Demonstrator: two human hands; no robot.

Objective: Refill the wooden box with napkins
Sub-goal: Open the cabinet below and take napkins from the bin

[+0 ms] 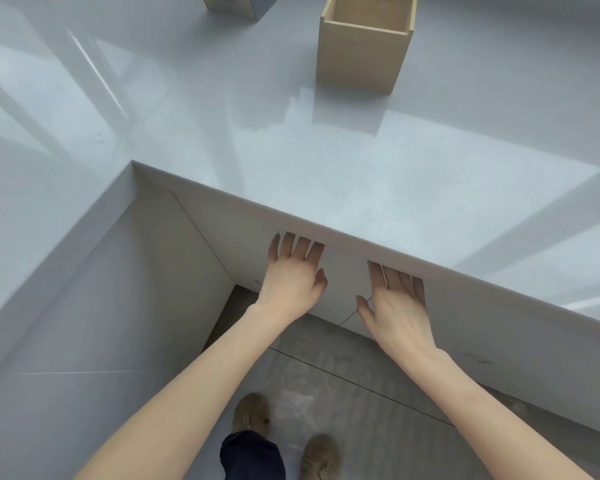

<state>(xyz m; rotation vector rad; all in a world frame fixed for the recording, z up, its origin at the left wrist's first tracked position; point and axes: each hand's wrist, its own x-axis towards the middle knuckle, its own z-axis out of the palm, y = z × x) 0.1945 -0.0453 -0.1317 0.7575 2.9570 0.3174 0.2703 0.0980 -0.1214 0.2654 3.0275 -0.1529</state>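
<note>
A light wooden box (362, 58) stands open-topped on the glossy white counter (326, 168) at the far middle; what I can see of its inside shows no napkins. My left hand (293, 275) and my right hand (395, 301) reach forward below the counter's front edge, fingers spread, fingertips hidden under the overhang. Both hands hold nothing. No napkins are in view.
A second wooden object (231, 5) sits at the top edge, cut off. The counter forms an L with a wing on the left (32, 220). White cabinet fronts (222, 237) lie under the overhang. A clear plastic wrapper (297, 403) lies on the grey tiled floor by my shoes.
</note>
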